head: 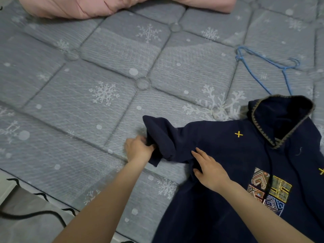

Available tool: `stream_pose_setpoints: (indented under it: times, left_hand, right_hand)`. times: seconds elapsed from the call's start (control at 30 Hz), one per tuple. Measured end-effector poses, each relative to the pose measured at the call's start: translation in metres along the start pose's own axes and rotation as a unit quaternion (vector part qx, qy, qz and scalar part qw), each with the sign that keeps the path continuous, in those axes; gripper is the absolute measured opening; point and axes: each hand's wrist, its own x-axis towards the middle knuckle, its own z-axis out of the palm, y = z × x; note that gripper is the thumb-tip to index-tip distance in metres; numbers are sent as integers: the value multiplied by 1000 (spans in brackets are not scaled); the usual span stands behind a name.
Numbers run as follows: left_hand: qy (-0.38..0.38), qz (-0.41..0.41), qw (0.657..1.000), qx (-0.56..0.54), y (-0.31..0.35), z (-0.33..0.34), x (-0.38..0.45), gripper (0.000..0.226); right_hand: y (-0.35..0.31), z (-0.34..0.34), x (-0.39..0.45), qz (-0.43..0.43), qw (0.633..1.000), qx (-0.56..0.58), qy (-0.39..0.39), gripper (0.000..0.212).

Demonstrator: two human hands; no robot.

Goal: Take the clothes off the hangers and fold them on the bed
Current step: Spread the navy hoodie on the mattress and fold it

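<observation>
A navy hoodie (236, 155) is lying front-up on the grey snowflake-print bed (105, 71). The left hand (139, 149) is gripping the end of its sleeve, which is doubling back over itself just beside that hand. The right hand (209, 170) is pressing flat on the cloth near the armpit. A blue wire hanger (263, 67) is lying well beyond the right hand, and a pink pillow (98, 7) is sitting far past both hands.

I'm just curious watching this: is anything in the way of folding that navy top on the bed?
Nothing visible. The left hand already grips the sleeve and the right hand rests on the hoodie; the blue hanger lies behind it.
</observation>
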Motion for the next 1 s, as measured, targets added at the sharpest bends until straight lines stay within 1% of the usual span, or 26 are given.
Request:
stream_pose_setpoints:
  times: [0.03, 0.07, 0.13, 0.2, 0.27, 0.4, 0.5, 0.57, 0.6, 0.63, 0.67, 0.73, 0.83, 0.87, 0.9, 0.93, 0.97, 1.0]
  left_hand:
    - [14, 14, 999, 33, 1, 2, -1, 13]
    - [17, 20, 999, 39, 2, 4, -3, 6]
    - [17, 23, 1000, 3, 1, 2, -6, 13]
    - [27, 41, 996, -70, -3, -10, -6, 15]
    - [68, 66, 990, -104, -12, -33, 4, 22]
    - [187, 74, 976, -86, -31, -111, 29, 27]
    - [241, 33, 968, -58, -57, -169, 48, 28]
    - [272, -6, 962, -27, -70, -189, 56, 35]
    - [287, -13, 958, -5, -74, -193, 55, 39]
    - [297, 1, 955, 17, -75, -191, 53, 42]
    - [299, 36, 953, 35, -73, -184, 49, 42]
    - [277, 118, 952, 50, -66, -162, 36, 38]
    - [197, 239, 948, 79, -51, -112, 14, 31]
    - [163, 282, 941, 98, -44, -94, 6, 32]
    - [122, 318, 932, 120, -37, -77, -2, 36]
    - [65, 338, 927, 152, -30, -59, -12, 43]
    - [1, 337, 920, 198, -26, -43, -21, 50]
    - [-61, 313, 913, 253, -25, -30, -26, 57]
  right_hand:
    - [0, -1, 1, 1, 1000, 0, -3, 63]
    - [0, -2, 1, 1, 1000, -1, -7, 63]
    - [1, -4, 1, -1, 1000, -4, -11, 62]
    - [3, -6, 2, 0, 1000, -9, -15, 61]
    - [3, -9, 3, 3, 1000, -16, -23, 59]
    - [-1, -11, 7, 14, 999, -34, -36, 57]
    - [-8, -11, 12, 25, 998, -32, -39, 57]
    - [-11, -12, 14, 31, 998, -36, -36, 57]
    - [-13, -11, 15, 32, 998, -38, -33, 57]
    - [-14, -11, 15, 33, 998, -39, -28, 57]
    - [-15, -11, 15, 33, 998, -40, -20, 56]
    - [-15, -10, 13, 26, 999, -47, 10, 56]
    - [-12, -8, 10, -2, 995, -78, 69, 58]
    - [-9, -6, 9, -14, 994, -86, 64, 59]
    - [-7, -4, 9, -27, 995, -89, 44, 60]
    - [-4, -2, 9, -36, 996, -83, 10, 61]
    - [-2, -1, 9, -42, 996, -76, -25, 63]
    - [-1, 0, 9, -49, 995, -69, -46, 64]
